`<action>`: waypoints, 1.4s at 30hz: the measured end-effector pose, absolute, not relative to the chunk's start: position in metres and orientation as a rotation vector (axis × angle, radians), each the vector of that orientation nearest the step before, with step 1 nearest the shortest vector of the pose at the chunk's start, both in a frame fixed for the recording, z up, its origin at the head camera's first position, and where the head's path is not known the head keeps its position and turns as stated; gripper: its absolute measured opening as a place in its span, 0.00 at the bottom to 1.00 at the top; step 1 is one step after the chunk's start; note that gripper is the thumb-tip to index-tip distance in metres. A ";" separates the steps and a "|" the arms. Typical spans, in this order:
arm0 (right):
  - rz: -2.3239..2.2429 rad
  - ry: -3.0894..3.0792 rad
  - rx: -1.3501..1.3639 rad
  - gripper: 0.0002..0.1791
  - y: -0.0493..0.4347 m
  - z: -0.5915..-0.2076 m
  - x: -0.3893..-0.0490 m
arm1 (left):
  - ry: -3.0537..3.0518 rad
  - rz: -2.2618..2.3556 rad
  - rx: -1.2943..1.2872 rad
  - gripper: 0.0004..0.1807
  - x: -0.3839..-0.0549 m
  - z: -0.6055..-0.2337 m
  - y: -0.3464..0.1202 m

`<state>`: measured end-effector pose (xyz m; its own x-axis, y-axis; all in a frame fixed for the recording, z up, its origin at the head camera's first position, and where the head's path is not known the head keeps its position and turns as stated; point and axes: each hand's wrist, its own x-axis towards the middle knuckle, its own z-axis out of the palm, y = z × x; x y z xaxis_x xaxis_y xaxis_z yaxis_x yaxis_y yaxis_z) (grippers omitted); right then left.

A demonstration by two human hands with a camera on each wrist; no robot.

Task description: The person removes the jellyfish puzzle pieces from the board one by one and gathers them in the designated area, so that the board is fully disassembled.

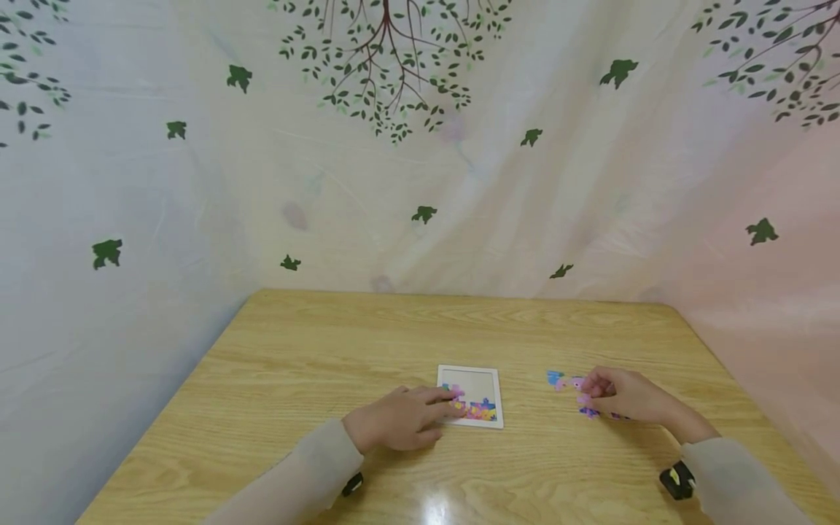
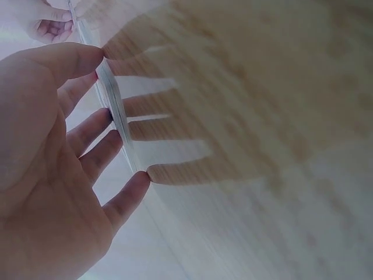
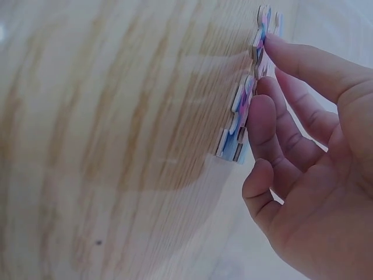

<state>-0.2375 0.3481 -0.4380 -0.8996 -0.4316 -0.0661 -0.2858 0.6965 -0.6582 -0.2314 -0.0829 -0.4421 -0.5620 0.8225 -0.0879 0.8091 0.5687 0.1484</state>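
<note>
A square white-rimmed puzzle tray [image 1: 501, 408] lies on the table, with colourful jigsaw pieces [image 1: 482, 410] along its lower part and left side. My left hand [image 1: 403, 419] rests on the tray's left side, fingers spread and nearly straight, covering part of the pieces. To the right, loose jigsaw pieces [image 1: 555, 378] in blue, pink and purple lie on the table. My right hand [image 1: 626, 396] is over them with bent fingers. In the right wrist view its thumb touches the edge of a puzzle piece [image 3: 260, 38]; whether the fingers pinch it is hidden.
The wooden table [image 1: 315, 343] has a glossy surface that reflects the hands. Behind it and at both sides hangs a pale cloth [image 1: 367, 240] printed with branches and green leaves. A black wrist device [image 1: 677, 481] sits at the right cuff.
</note>
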 end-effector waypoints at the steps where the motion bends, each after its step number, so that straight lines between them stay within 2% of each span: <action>1: -0.993 2.691 -0.572 0.11 0.348 -0.438 -0.238 | 2.651 0.140 1.374 0.28 -0.232 -0.442 -0.083; 15: -0.981 2.698 -0.606 0.13 0.344 -0.434 -0.240 | 2.655 0.202 1.382 0.27 -0.235 -0.445 -0.083; 21: -1.009 2.680 -0.641 0.10 0.335 -0.431 -0.245 | 2.651 0.265 1.416 0.26 -0.237 -0.446 -0.085; 42: -1.027 2.592 -0.795 0.09 0.258 -0.430 -0.270 | 2.650 0.159 1.500 0.27 -0.224 -0.443 -0.092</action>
